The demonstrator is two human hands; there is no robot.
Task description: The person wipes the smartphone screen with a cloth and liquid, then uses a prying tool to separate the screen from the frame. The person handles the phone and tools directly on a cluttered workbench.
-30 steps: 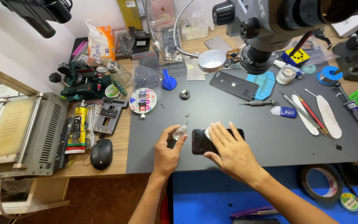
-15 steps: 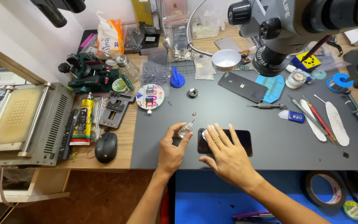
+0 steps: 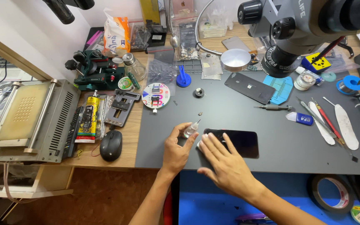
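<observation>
Taking the dark phone [image 3: 234, 142] with its blank black screen as landmark: a white-and-orange bag [image 3: 116, 34] stands far up-left of it. A yellow glue tube [image 3: 89, 118] lies well left. A small white-and-blue packet [image 3: 301, 118] rests up-right, near the tools.

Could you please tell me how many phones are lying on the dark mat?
2: one phone under the right hand, one face-down phone near the microscope. Clutter may hide others.
</observation>
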